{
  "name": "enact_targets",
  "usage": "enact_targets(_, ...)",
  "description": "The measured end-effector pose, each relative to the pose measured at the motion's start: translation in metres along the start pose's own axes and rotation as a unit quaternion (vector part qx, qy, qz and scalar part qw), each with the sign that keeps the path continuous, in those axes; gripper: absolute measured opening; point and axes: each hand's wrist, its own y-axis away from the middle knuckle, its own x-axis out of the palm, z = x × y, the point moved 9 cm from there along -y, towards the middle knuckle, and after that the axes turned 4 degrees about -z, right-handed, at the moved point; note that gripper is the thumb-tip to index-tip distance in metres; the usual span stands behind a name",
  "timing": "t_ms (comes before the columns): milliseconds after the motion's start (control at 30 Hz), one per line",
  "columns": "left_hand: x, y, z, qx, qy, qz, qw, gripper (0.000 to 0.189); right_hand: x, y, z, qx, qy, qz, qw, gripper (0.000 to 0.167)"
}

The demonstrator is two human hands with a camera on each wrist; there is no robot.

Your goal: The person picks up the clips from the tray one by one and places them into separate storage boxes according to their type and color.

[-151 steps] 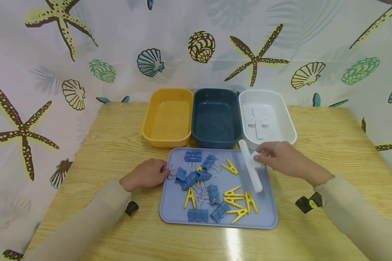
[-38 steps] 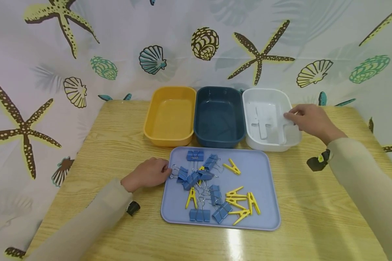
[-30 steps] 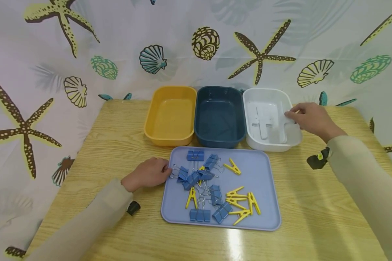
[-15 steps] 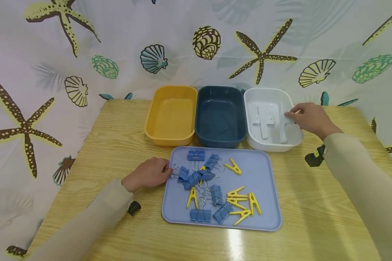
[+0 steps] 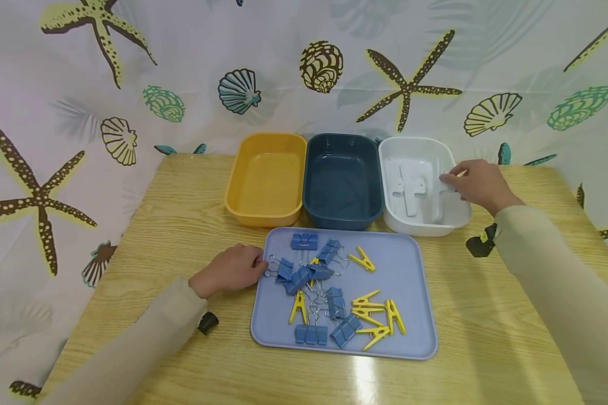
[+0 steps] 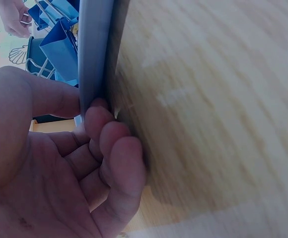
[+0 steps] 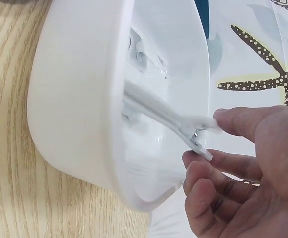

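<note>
In the head view my right hand [image 5: 478, 183] is over the right side of the white bin [image 5: 425, 229]. It pinches a long white bag clip [image 7: 156, 109] by its two handle wings, thumb on one and index finger on the other. The clip's bar reaches down inside the bin, beside another white clip [image 5: 409, 197]. My left hand [image 5: 233, 267] holds the left edge of the lilac tray [image 5: 405, 264], thumb at the rim and fingertips tucked against its underside in the left wrist view. Blue binder clips [image 5: 311, 334] and yellow clothespins [image 5: 362, 259] lie on the tray.
A yellow bin [image 5: 266, 220] and a dark blue bin [image 5: 342, 222] stand in a row left of the white one, behind the tray. All rest on a wooden table [image 5: 182, 214]. A curtain printed with shells and starfish [image 5: 405, 90] hangs behind.
Since the earliest frame, my right hand has carried the bag clip from above the tray's right side into the white bin. Over the last second it has stayed nearly still. My left hand has kept its place.
</note>
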Motion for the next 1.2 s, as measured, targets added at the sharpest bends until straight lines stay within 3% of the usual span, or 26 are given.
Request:
enact_targets(667,-0.001,0.001,-0.001,0.002,0.0,0.0,1.0,0.035,0.009,-0.008,0.001,0.047,-0.019,-0.002,0.9987,0.052)
enact_targets(1200,-0.001,0.002,0.0,-0.004,0.0,0.002,1.0,0.034,0.015,-0.013,0.006,0.042,-0.002,-0.01,0.9991,0.048)
